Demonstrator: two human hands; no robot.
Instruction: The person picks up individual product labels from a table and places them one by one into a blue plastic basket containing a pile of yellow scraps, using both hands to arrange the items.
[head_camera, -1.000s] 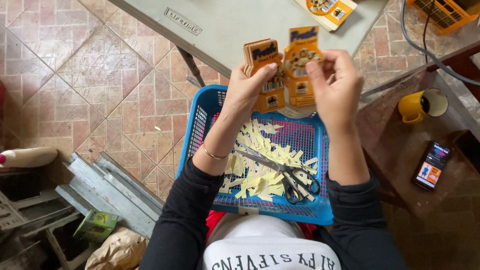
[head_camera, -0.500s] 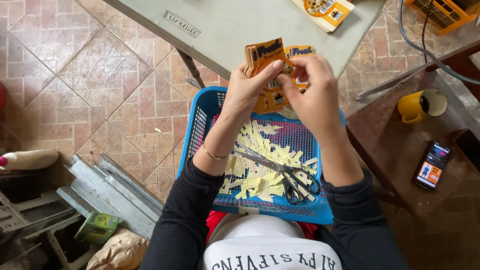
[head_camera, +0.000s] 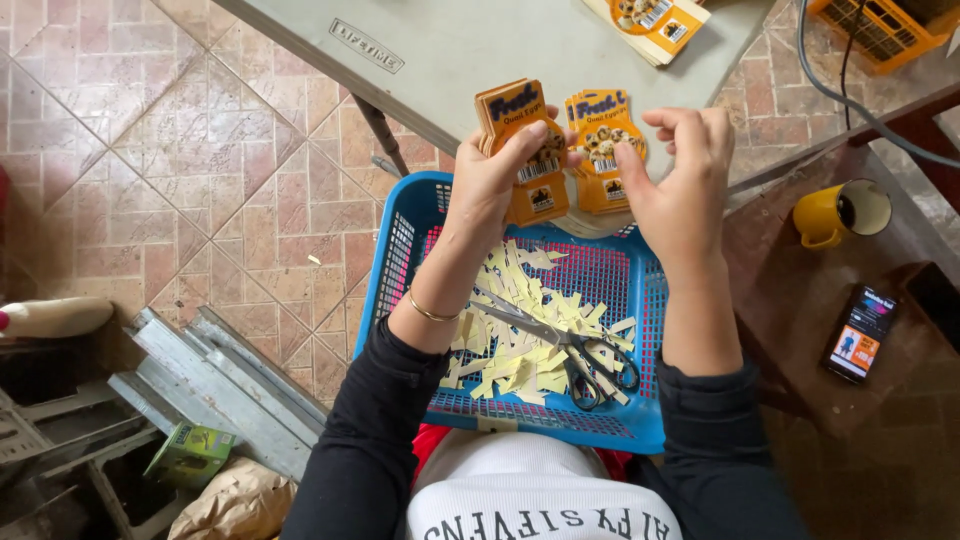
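Orange labels (head_camera: 525, 150) in left hand (head_camera: 490, 185)

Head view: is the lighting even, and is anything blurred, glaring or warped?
Head view: soft, even daylight with no hard shadows or glare; the left hand and right hand, the orange label cards and the blue basket are sharp; the grey table edge looks slightly bowed toward the frame's top, suggesting wide-angle distortion; the bottom-right floor is dim.
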